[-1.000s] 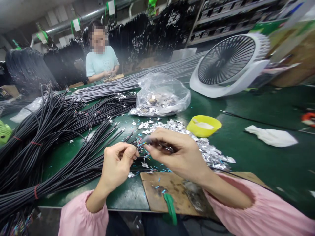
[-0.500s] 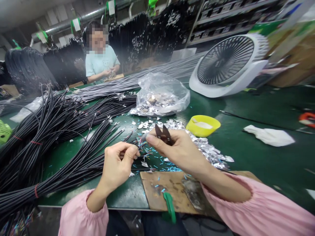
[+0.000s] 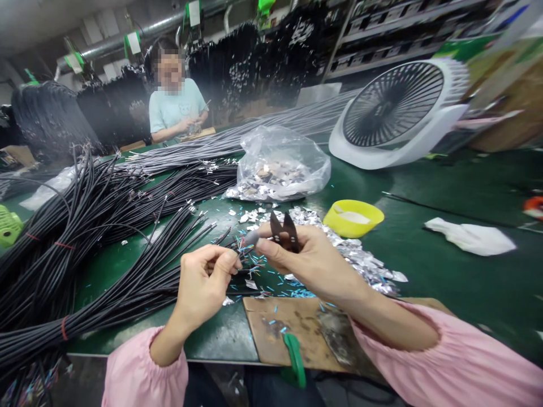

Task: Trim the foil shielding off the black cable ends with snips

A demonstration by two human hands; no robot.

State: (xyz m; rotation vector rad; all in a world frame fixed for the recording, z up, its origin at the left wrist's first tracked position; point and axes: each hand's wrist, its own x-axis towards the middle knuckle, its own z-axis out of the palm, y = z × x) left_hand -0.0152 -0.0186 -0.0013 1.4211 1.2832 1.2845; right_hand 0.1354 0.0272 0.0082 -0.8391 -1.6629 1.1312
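Observation:
My left hand (image 3: 206,288) is closed, its thumb and forefinger pinching the end of a black cable whose fine coloured wires (image 3: 242,243) fan out towards my other hand. In my right hand (image 3: 314,263) are small dark cutters (image 3: 283,230), their two pointed blades sticking up apart; the handles are hidden in the palm. A grey finger cot (image 3: 251,237) covers a right fingertip, which meets the thumb at the wire ends. Whether a wire is pinched there I cannot tell. Black cables (image 3: 139,291) run from the left to beneath my left hand.
Foil scraps (image 3: 360,263) and blue wire bits (image 3: 301,293) litter the green table. Behind them are a plastic bag of scraps (image 3: 282,169), a yellow dish (image 3: 354,219) and a white fan (image 3: 394,113). A stained board (image 3: 271,333) lies in front. A person (image 3: 176,110) works across the table.
Both hands keep nearly the same place and grip. The cutters' blades stand slightly more upright. Across the table, the other person's hands have shifted, and a thin tool now shows there.

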